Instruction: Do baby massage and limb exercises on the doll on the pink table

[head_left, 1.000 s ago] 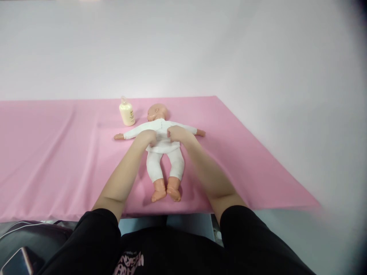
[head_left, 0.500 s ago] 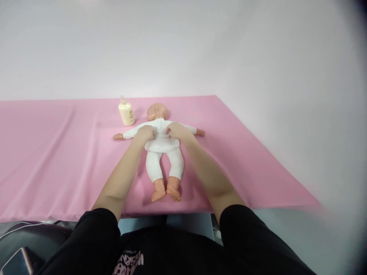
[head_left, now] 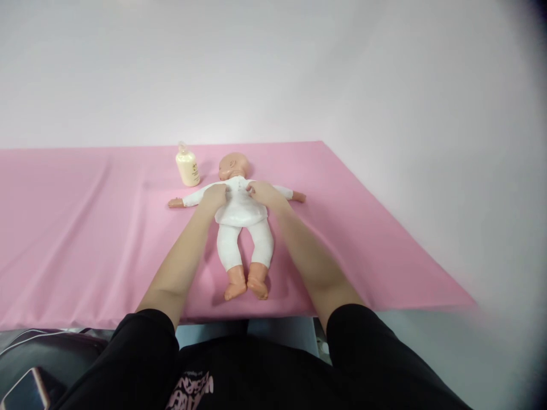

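A baby doll (head_left: 241,236) in a white shirt and white trousers lies on its back on the pink sheet (head_left: 85,228), head away from me, arms spread. My left hand (head_left: 214,196) rests on the doll's chest at its right shoulder, fingers curled on the shirt. On the other side of the chest my right hand (head_left: 261,193) lies with fingers bent, pressing the shirt near the collar. Both hands touch the doll's upper torso; whether they pinch the cloth is unclear.
A small cream lotion bottle (head_left: 187,165) stands upright just left of the doll's head. The pink sheet ends at its right edge (head_left: 384,216) on a white surface. A phone (head_left: 25,390) lies at the lower left near my sleeve.
Both hands have slid up the doll's torso, from the belly area to the upper chest near the shoulders. The doll and bottle have stayed put.
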Available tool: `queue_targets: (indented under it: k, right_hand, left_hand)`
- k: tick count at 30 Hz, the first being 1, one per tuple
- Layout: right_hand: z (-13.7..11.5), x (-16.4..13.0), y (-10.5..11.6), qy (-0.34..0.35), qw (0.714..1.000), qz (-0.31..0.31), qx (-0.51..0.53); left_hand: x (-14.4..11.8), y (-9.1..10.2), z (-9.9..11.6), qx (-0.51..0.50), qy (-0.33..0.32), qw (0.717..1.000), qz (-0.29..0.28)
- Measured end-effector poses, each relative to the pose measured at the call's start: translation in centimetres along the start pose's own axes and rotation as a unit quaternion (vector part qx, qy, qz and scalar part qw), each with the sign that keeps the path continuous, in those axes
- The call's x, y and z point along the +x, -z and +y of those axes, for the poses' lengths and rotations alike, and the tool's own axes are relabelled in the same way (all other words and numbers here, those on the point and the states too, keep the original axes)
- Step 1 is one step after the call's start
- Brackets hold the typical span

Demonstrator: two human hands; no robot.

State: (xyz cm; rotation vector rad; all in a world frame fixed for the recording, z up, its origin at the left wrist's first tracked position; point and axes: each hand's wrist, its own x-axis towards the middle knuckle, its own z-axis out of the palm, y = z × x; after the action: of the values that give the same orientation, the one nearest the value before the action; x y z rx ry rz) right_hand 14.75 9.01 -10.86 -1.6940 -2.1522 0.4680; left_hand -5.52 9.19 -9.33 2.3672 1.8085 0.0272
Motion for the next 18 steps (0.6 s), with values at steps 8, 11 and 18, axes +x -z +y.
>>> queue_targets:
  k: [8,11,18]
  right_hand:
    - [0.3,0.2,-1.4,0.036,0.997,0.054,-0.044]
    - [1.1,0.5,-2.1,0.028,0.996,0.081,-0.014]
    - [0.6,-0.2,-1.3,0.01,0.999,0.039,0.026]
  left_hand:
    - [-0.1,-1.0,-0.4,-0.045,-0.011,0.994,0.098]
    - [0.0,-1.7,-0.4,-0.062,-0.001,0.991,0.12]
    - [-0.8,-0.6,0.3,-0.038,-0.023,0.996,0.082]
